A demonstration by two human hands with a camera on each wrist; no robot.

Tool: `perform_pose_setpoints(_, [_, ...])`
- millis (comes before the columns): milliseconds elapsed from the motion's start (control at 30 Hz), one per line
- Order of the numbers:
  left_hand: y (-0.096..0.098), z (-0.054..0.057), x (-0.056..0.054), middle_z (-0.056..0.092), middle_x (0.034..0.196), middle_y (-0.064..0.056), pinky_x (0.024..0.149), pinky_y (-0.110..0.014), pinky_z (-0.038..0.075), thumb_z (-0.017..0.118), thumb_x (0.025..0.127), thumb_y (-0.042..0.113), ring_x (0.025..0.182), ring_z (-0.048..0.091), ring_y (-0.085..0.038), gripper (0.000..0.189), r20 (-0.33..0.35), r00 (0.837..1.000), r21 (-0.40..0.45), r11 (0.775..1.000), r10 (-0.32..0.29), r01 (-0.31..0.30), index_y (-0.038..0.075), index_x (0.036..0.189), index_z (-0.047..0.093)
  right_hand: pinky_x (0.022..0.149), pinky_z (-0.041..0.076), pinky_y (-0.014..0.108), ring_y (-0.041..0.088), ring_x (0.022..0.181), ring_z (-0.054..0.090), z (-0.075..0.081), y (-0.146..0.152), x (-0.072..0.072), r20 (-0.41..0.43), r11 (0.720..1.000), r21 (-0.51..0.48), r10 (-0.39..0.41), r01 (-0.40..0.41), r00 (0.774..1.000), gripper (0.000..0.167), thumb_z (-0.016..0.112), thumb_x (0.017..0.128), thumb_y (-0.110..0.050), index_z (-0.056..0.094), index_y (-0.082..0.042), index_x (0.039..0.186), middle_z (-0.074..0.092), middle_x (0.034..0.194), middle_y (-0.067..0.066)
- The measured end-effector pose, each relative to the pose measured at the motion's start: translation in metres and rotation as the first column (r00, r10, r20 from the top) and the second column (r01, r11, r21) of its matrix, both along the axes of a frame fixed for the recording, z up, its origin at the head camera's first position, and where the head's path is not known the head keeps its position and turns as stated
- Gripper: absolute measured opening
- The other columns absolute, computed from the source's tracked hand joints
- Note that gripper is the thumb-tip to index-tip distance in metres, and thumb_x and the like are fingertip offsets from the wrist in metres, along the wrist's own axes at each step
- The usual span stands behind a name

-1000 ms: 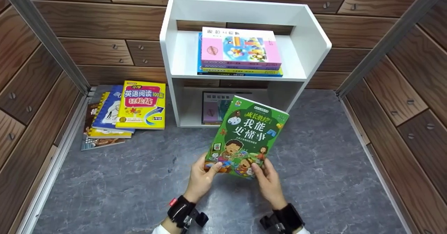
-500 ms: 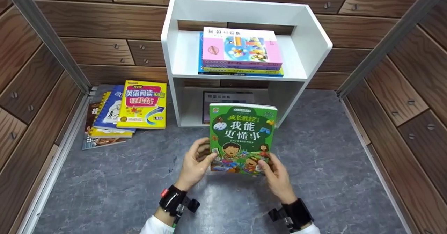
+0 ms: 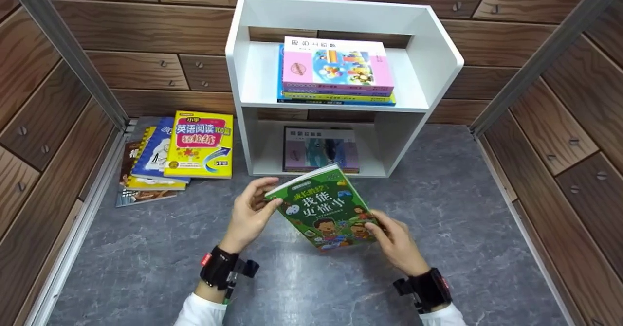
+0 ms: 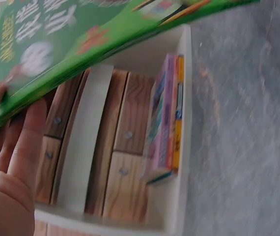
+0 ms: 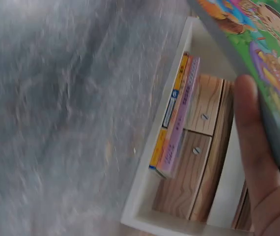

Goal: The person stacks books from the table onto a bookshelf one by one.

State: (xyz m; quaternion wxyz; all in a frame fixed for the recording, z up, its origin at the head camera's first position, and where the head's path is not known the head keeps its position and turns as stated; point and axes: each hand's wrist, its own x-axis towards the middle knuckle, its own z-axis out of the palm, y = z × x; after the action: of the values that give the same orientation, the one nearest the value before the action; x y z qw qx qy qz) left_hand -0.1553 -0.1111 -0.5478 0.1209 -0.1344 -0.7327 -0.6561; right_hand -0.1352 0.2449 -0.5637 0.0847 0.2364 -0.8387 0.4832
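A green children's book (image 3: 323, 209) with white Chinese characters and cartoon children on its cover is held tilted above the floor, in front of the shelf. My left hand (image 3: 248, 219) pinches its upper left corner, thumb on the cover and fingers behind. Lower down, on the right edge, my right hand (image 3: 400, 245) grips it the same way. In the left wrist view the book's green spine (image 4: 81, 66) runs across the top, over the left fingers (image 4: 29, 142). The right wrist view shows one right finger (image 5: 250, 113) along the page edge.
A white two-tier bookshelf (image 3: 433, 53) stands against the wood-patterned wall. Its upper tier bears a stack of books (image 3: 336, 68), pink on top; the lower bears another stack (image 3: 321, 148). Several books, a yellow one (image 3: 199, 146) uppermost, lie overlapped on the grey floor at left.
The green book has turned counterclockwise and come lower, uncovering the lower-tier stack. My left hand has moved left and up to its upper corner; my right hand has moved right.
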Motion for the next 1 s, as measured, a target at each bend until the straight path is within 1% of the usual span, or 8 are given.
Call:
perform_pose_setpoints(133, [-0.005, 0.003, 0.0, 0.083, 0.129, -0.02, 0.096, -0.028, 0.067, 0.079, 0.108, -0.002, 0.111, 0.083, -0.023, 0.032, -0.009, 0.999, -0.197, 0.98, -0.041, 0.039, -0.003, 0.14, 0.076, 0.069, 0.047, 0.022, 0.004, 0.078, 0.064, 0.006, 0.003, -0.004, -0.01, 1.0, 0.028, -0.002, 0.002, 1.0, 0.035, 0.067, 0.111, 0.009, 0.074, 0.006, 0.145, 0.083, 0.107, 0.018])
perform_pose_setpoints(200, [-0.005, 0.002, -0.001, 0.081, 0.128, -0.017, 0.095, -0.031, 0.068, 0.077, 0.11, 0.001, 0.108, 0.081, -0.029, 0.031, -0.013, 0.997, -0.265, 0.961, -0.082, 0.076, -0.002, 0.141, 0.074, 0.071, 0.052, 0.023, 0.01, 0.084, 0.073, 0.008, 0.003, -0.004, -0.01, 0.999, 0.034, -0.031, 0.031, 0.999, 0.035, 0.068, 0.11, 0.009, 0.075, 0.006, 0.145, 0.085, 0.111, 0.018])
perform_pose_setpoints(300, [-0.001, -0.001, -0.001, 0.081, 0.123, -0.02, 0.093, -0.032, 0.068, 0.069, 0.115, 0.006, 0.104, 0.078, -0.029, 0.027, 0.015, 0.989, -0.295, 0.944, -0.15, 0.148, -0.003, 0.14, 0.067, 0.074, 0.059, 0.023, 0.01, 0.091, 0.078, 0.009, 0.003, -0.004, -0.013, 0.997, 0.04, -0.07, 0.071, 0.997, 0.035, 0.07, 0.109, 0.009, 0.076, 0.005, 0.144, 0.085, 0.113, 0.018])
perform_pose_setpoints(433, [0.004, -0.005, 0.001, 0.084, 0.116, -0.025, 0.091, -0.033, 0.068, 0.063, 0.119, 0.009, 0.1, 0.082, -0.032, 0.022, 0.053, 0.982, -0.256, 0.948, -0.182, 0.19, -0.005, 0.137, 0.061, 0.073, 0.057, 0.02, 0.0, 0.089, 0.073, 0.007, 0.001, -0.005, -0.032, 0.996, 0.009, -0.09, 0.09, 0.995, 0.034, 0.073, 0.107, 0.01, 0.078, 0.003, 0.14, 0.085, 0.107, 0.015])
perform_pose_setpoints(633, [0.009, -0.009, 0.007, 0.084, 0.113, -0.028, 0.087, -0.027, 0.065, 0.065, 0.115, 0.0, 0.095, 0.079, -0.014, 0.02, 0.023, 0.996, -0.127, 0.988, -0.084, 0.086, -0.009, 0.132, 0.062, 0.067, 0.057, 0.018, -0.003, 0.082, 0.071, 0.009, -0.005, -0.004, 0.031, 0.978, -0.154, -0.138, 0.141, 0.99, 0.036, 0.072, 0.108, 0.011, 0.072, 0.008, 0.144, 0.085, 0.104, 0.01])
perform_pose_setpoints(833, [0.014, -0.009, 0.01, 0.077, 0.113, -0.037, 0.083, -0.021, 0.065, 0.061, 0.115, -0.006, 0.094, 0.073, 0.001, 0.021, 0.008, 0.999, 0.023, 0.999, -0.036, 0.036, -0.016, 0.133, 0.057, 0.089, 0.061, 0.016, -0.005, 0.101, 0.072, 0.013, -0.017, -0.006, 0.167, 0.922, -0.281, -0.225, 0.265, 0.96, 0.055, 0.064, 0.118, 0.0, 0.044, 0.015, 0.167, 0.076, 0.125, -0.014])
perform_pose_setpoints(933, [0.017, -0.007, 0.011, 0.075, 0.116, -0.041, 0.082, -0.02, 0.065, 0.059, 0.116, -0.007, 0.093, 0.072, 0.003, 0.022, 0.036, 0.999, 0.063, 0.998, -0.013, 0.011, -0.018, 0.134, 0.055, 0.096, 0.062, 0.017, -0.006, 0.109, 0.073, 0.011, -0.024, -0.006, 0.257, 0.9, -0.298, -0.244, 0.317, 0.935, 0.06, 0.061, 0.12, -0.006, 0.037, 0.014, 0.171, 0.074, 0.132, -0.003])
perform_pose_setpoints(1000, [0.018, -0.006, 0.011, 0.075, 0.12, -0.043, 0.084, -0.02, 0.065, 0.058, 0.117, -0.006, 0.095, 0.073, 0.004, 0.024, 0.059, 0.998, 0.09, 0.996, 0.005, -0.01, -0.018, 0.137, 0.053, 0.093, 0.064, 0.019, -0.004, 0.108, 0.074, 0.008, -0.028, -0.006, 0.286, 0.897, -0.309, -0.229, 0.316, 0.93, 0.058, 0.059, 0.121, -0.006, 0.035, 0.015, 0.17, 0.075, 0.135, 0.012])
